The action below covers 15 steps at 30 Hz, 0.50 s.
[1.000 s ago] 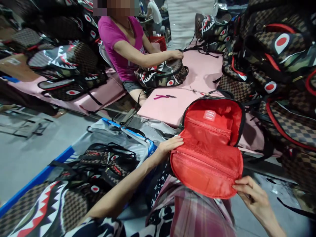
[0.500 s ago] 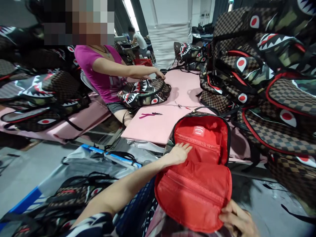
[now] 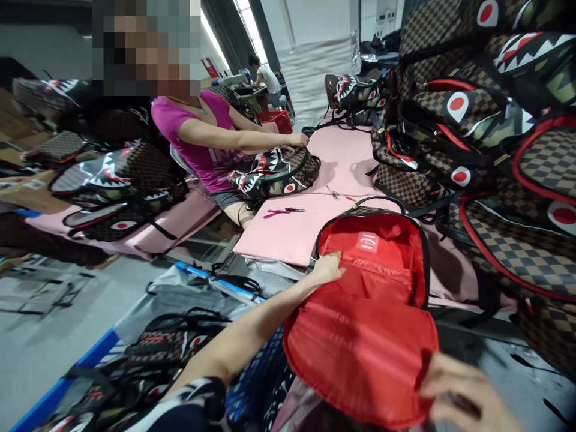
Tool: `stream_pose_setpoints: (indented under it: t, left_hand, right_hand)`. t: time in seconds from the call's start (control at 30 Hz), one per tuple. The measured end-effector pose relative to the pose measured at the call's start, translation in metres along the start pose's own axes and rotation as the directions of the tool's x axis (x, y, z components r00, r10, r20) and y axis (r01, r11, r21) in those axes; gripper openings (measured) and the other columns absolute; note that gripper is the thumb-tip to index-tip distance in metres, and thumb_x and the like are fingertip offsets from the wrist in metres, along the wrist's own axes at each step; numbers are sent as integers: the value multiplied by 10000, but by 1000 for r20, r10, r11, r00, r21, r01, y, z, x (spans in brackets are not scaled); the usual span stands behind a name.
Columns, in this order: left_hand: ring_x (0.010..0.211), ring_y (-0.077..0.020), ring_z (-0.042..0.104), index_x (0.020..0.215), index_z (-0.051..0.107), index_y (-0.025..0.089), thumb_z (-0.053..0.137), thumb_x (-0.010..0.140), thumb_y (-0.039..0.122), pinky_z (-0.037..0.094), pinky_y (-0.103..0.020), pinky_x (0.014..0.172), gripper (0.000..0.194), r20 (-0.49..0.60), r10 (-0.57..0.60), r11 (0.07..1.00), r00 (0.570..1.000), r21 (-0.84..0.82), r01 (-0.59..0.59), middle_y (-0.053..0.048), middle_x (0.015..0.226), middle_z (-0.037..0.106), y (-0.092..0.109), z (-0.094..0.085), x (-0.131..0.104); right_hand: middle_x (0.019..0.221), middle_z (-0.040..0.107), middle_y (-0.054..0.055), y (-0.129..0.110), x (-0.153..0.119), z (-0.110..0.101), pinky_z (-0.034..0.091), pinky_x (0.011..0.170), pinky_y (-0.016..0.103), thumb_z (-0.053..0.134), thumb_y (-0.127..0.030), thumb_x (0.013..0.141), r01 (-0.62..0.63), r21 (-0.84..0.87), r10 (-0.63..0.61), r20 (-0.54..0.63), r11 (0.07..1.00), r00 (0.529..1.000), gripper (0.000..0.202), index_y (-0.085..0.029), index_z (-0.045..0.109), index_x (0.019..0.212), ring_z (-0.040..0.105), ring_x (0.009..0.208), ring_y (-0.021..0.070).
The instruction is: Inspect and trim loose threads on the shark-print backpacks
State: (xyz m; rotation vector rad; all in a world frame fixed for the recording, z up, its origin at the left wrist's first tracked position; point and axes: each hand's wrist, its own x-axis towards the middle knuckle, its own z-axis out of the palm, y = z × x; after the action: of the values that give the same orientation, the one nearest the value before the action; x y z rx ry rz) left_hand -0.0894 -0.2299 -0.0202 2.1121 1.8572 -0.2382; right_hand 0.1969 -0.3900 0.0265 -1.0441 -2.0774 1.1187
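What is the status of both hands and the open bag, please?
Left hand at left side of bag opening, grip unclear. Right hand holding red flap by its edge. Bag open, red lining showing. Nothing seen blocking either hand.

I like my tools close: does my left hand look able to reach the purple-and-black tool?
Probably yes: the left hand is at the side of the open backpack, the purple-and-black tool lies uncovered on the pink table, and no bag seems to sit between them.

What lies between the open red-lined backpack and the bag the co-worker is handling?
In the head view: pink tabletop, with a dark tool on a purple strip to one side and thin items, unclear, to the other.
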Motion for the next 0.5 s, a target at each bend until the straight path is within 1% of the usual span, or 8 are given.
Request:
stream_pose_setpoints:
  t: [0.07,0.13,0.2,0.27,0.3,0.33,0.4,0.5]
  left_hand:
    - [1170,-218,511,1296,404,129,510,784,336,408,-292,974,562,28,50,999,998,19,-51,-108,1323,499,1,0,0]
    - [1203,-235,478,1310,384,116,535,767,333,396,-313,988,604,44,84,995,996,43,-86,-129,1357,457,6,1,1]
    - [1210,-270,466,1321,362,84,543,760,335,399,-354,985,641,50,96,993,994,66,-99,-170,1379,413,12,4,2]
    - [1199,-295,471,1325,354,59,534,763,340,404,-383,975,653,52,104,991,993,81,-108,-194,1380,401,15,8,2]
    - [1197,-303,470,1323,356,49,531,764,343,405,-388,973,656,52,108,990,993,84,-112,-199,1375,406,16,10,2]
    - [1200,-309,464,1323,355,42,528,763,350,403,-389,974,662,50,111,990,993,84,-115,-202,1371,409,16,12,2]
    - [1214,-318,446,1334,340,39,522,763,367,399,-388,977,683,43,114,990,993,78,-117,-199,1374,406,15,15,2]
    - [1214,-325,441,1350,318,53,517,759,377,400,-383,972,702,31,117,991,993,58,-118,-186,1394,382,14,19,2]
  right_hand:
    - [671,617,27,3,43,-23,440,575,211,489,-342,867,-7,-116,-6,-114,993,993,265,-216,656,704,574,609,137]
    - [721,635,31,12,102,-30,432,636,229,450,-289,877,-16,-247,-4,-81,969,997,273,-201,653,717,585,661,147]
    - [835,667,43,24,163,-20,420,684,231,473,-246,858,-45,-415,46,-7,909,999,212,-199,675,812,608,770,166]
    - [927,667,49,39,217,1,402,694,229,452,-169,841,-39,-615,121,92,788,988,244,-221,682,906,604,859,179]
    - [939,665,59,45,238,13,395,686,230,450,-147,829,-40,-641,136,102,767,985,263,-220,682,927,605,858,184]
    - [969,658,67,51,255,25,389,674,230,438,-128,822,-37,-668,149,111,743,983,293,-220,676,968,606,853,184]
    - [1041,637,85,61,277,43,379,651,234,405,-109,825,-42,-688,159,106,724,982,360,-213,636,1081,609,842,182]
    - [1143,593,109,71,293,56,374,647,250,328,-138,876,-47,-716,170,101,697,980,408,-196,539,1220,603,871,190]
